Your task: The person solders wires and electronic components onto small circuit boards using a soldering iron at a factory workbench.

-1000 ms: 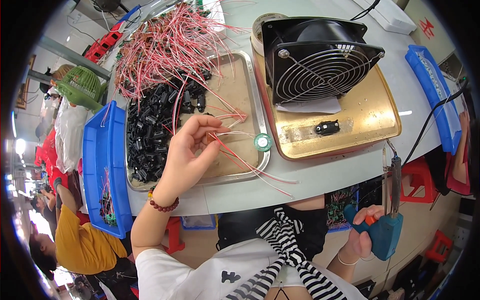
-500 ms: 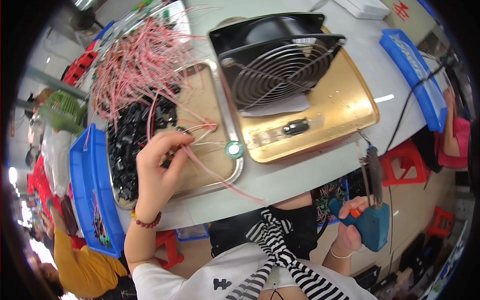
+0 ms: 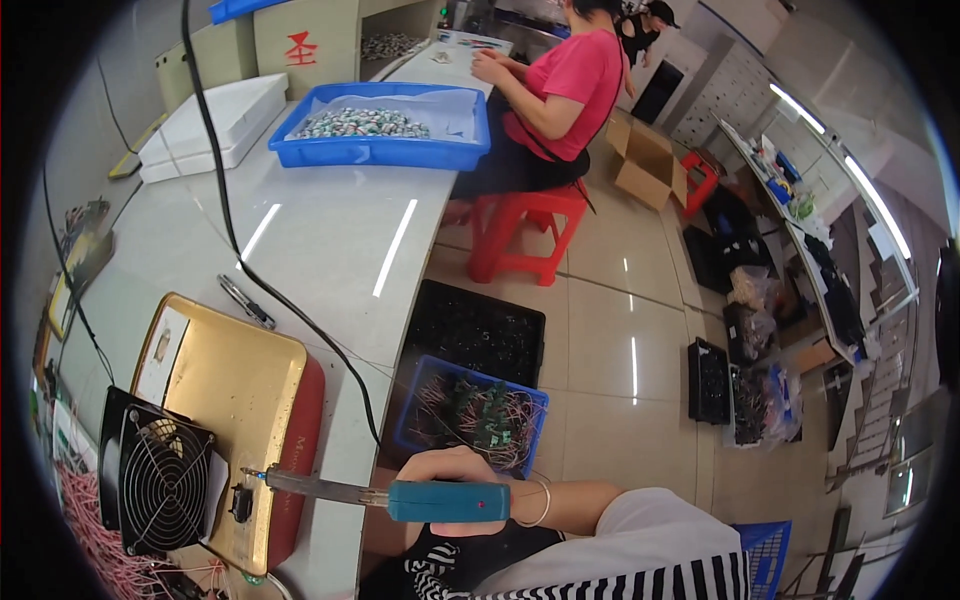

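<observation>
Far left, pink-and-white wires (image 3: 85, 525) bunch beside the black fan (image 3: 168, 490)! Next, the gold tray (image 3: 240, 370), a small black part (image 3: 241, 503) lying in it. And here's the teal soldering gun (image 3: 448, 503), tip over the tray, right hand (image 3: 452, 464) fingers wrapped around its handle (left hand's fingers? can't tell).

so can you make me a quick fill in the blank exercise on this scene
The teal tool is in the person's ____ hand.
The pink-shirted co-worker sits on a ____ stool.
The deep tray beside the black fan is ____ inside.
The parts tray holding small pieces is ____.

Missing words: right; red; gold; blue
</observation>
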Tool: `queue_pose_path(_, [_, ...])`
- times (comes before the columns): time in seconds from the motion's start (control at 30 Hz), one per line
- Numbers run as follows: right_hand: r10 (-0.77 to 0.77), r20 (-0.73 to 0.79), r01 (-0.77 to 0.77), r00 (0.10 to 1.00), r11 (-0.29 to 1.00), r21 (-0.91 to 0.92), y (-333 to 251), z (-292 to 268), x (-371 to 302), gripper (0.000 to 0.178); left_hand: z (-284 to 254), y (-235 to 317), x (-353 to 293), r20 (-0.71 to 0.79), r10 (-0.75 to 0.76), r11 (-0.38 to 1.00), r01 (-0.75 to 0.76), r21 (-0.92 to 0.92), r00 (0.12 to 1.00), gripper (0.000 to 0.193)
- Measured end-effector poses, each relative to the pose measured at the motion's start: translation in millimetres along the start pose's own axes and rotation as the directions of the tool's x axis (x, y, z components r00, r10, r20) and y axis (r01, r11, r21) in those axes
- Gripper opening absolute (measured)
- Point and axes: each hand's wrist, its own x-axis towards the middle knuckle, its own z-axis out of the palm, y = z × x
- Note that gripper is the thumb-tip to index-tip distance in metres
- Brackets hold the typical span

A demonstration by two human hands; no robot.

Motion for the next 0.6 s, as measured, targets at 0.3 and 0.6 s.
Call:
queue_pose_path(0.3, [-0.039, -0.008, 0.039, 0.999, 0.998, 0.052, 2, 8, -1, 0.043, 15, -17, 1, -0.206, 0.157, 0.946, -0.207, -0.249, 0.966, 0.016])
queue_pose_path(0.6, [-0.036, -0.01, 0.037, 0.999, 0.998, 0.059, 8, 12, -4, 0.043, 20, -11, 6, 0.351, -0.403, 0.029, 0.395, -0.918, 0.845, 0.018])
